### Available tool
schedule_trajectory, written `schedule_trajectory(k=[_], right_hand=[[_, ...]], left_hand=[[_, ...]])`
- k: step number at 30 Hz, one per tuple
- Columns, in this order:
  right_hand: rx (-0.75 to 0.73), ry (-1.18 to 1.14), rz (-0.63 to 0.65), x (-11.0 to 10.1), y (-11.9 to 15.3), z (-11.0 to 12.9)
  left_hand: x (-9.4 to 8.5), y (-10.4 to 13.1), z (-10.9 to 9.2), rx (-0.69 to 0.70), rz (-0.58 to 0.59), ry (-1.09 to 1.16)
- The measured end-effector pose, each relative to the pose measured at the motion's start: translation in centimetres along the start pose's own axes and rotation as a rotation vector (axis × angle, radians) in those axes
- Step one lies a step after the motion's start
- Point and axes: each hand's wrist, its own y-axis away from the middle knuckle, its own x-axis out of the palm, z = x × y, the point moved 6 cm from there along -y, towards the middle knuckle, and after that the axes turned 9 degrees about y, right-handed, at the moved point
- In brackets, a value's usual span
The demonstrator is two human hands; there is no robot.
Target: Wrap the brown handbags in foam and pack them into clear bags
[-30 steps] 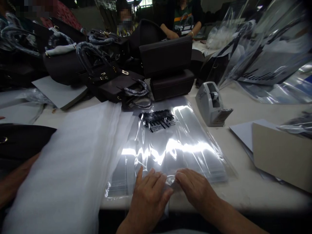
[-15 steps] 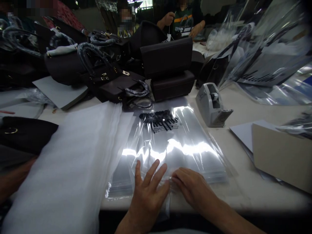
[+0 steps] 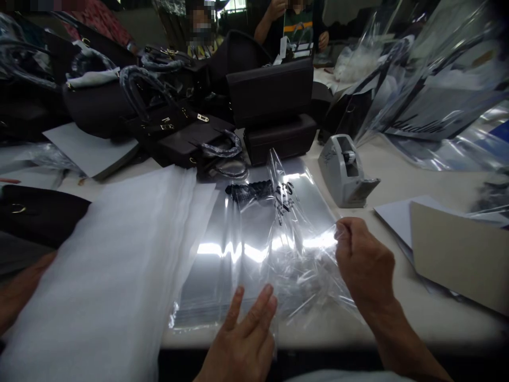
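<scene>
A stack of clear plastic bags (image 3: 210,286) with black lettering lies on the table in front of me. My right hand (image 3: 363,257) is closed on the edge of the top plastic bag (image 3: 292,260), which is lifted and crumpled toward the right. At the stack's near edge, my left hand (image 3: 246,334) has its fingers apart and rests on or just above the plastic. White foam sheets (image 3: 115,254) are piled directly left of the bags.
A tape dispenser (image 3: 344,170) stands right of the stack. Cardboard sheets (image 3: 457,249) lie at the right. Dark handbags (image 3: 274,95) crowd the back. Another person's hand (image 3: 26,286) is at the left edge; more people are behind the handbags.
My right hand has moved right and forward, pulling the top bag up into folds. My left hand has shifted slightly down. The hand at the left edge shows more.
</scene>
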Motion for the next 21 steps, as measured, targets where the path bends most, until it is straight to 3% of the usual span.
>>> schedule_trajectory(k=[4, 7, 8, 9, 12, 14, 16, 19, 21], right_hand=[[-0.022, -0.065, -0.03, -0.9, 0.4, -0.1], [-0.111, -0.141, 0.017, -1.0, 0.9, 1.5], [-0.151, -0.17, 0.021, -1.1, 1.1, 2.3], [-0.201, -0.201, 0.025, -1.3, 1.2, 3.1], [-0.425, -0.297, 0.061, -1.9, 2.0, 5.8], [-0.574, -0.333, 0.099, -2.1, 2.9, 7.0], [-0.662, -0.357, 0.126, -2.1, 3.9, 7.1], [-0.736, -0.428, 0.132, -2.7, 5.3, 6.0], [-0.731, -0.51, 0.092, -4.1, 5.9, 4.8]], left_hand=[[0.2, 0.7, 0.4, -0.096, -0.096, -0.055], [-1.2, 0.4, -0.8, 0.076, -0.265, 0.016], [-1.8, 0.1, -1.2, 0.134, -0.271, 0.066], [-2.0, -0.4, -1.5, 0.17, -0.21, 0.122], [-1.3, -1.6, -1.9, 0.155, 0.176, 0.271], [-0.7, -1.8, -2.0, 0.113, 0.299, 0.332], [-0.1, -1.6, -1.4, -0.031, 0.249, 0.38], [0.9, -0.3, 0.9, -0.466, 0.066, 0.361], [1.3, 0.6, 1.8, -0.684, -0.015, 0.353]])
